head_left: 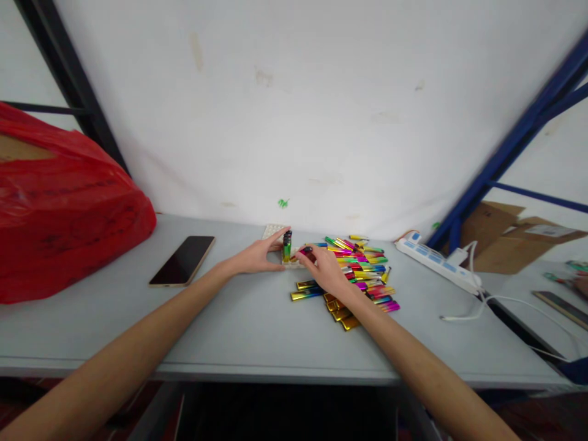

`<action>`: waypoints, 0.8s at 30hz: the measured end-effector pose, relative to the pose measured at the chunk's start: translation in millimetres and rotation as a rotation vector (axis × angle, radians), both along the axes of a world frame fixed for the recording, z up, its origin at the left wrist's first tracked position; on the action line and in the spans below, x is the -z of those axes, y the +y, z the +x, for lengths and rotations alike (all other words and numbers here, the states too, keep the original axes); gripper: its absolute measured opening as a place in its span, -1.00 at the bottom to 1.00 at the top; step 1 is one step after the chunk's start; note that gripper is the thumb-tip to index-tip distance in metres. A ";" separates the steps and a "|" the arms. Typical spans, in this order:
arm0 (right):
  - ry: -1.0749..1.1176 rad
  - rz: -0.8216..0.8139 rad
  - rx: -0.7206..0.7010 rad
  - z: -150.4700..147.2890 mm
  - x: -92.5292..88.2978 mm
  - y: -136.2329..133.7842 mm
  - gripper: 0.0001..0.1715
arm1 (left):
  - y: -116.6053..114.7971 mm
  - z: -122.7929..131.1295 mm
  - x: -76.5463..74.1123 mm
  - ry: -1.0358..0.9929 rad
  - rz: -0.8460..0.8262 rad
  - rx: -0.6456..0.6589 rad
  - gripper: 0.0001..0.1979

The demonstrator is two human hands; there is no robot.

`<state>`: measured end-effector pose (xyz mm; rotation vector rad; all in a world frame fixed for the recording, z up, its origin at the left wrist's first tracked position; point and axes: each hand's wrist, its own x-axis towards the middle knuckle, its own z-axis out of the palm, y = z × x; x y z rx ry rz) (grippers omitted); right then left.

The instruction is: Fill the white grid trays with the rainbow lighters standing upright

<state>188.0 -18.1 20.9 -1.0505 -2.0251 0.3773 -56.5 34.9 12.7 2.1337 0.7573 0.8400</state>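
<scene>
A heap of shiny, many-coloured lighters [362, 269] lies on the grey table [239, 324] by the white wall. Just left of the heap sits a small white tray [274, 231] with a few lighters [287, 245] standing upright in it. My left hand [260, 255] rests against the tray's left side, fingers curled on its edge. My right hand [325, 269] reaches over the heap and pinches a dark red lighter [307, 251] beside the upright ones. Several gold lighters [340, 313] lie under my right wrist.
A dark phone [182, 260] lies face up left of my hands. A bulging red plastic bag [59, 208] fills the table's left end. A white power strip [436, 262] with cables lies at the right. Cardboard boxes [509, 239] and another person's hand [582, 283] show beyond it.
</scene>
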 end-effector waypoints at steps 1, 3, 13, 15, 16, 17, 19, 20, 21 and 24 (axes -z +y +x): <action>0.009 -0.007 -0.032 -0.9 0.3 0.6 -0.51 | 0.5 0.0 0.5 0.007 0.005 -0.002 0.17; -0.005 -0.021 -0.076 -2.6 1.2 2.0 -0.56 | 1.2 0.0 1.0 0.021 0.018 -0.006 0.17; -0.210 -0.003 -0.021 -12.2 9.6 14.6 -0.60 | -0.5 1.1 0.1 0.037 0.017 -0.009 0.15; -0.302 0.036 0.061 -15.3 9.0 15.2 -0.57 | 0.5 0.8 1.4 0.034 0.018 0.001 0.15; -0.350 0.053 0.104 -16.9 8.1 14.9 -0.55 | 1.1 0.6 2.2 0.035 0.018 0.007 0.15; -0.398 0.068 0.141 -18.5 6.6 14.4 -0.54 | 1.6 0.5 2.8 0.038 0.017 0.013 0.15; -0.490 0.087 0.181 -21.5 2.8 12.9 -0.52 | 2.1 0.3 3.6 0.045 0.015 0.017 0.15; -0.533 0.093 0.188 -23.0 0.6 12.0 -0.51 | 2.1 0.3 3.6 0.046 0.014 0.016 0.15; -0.572 0.096 0.192 -24.4 -1.4 11.1 -0.49 | 1.9 0.3 3.4 0.046 0.014 0.015 0.15; -0.660 0.088 0.213 -27.7 -6.3 8.4 -0.43 | 1.2 0.5 2.5 0.034 0.013 0.016 0.15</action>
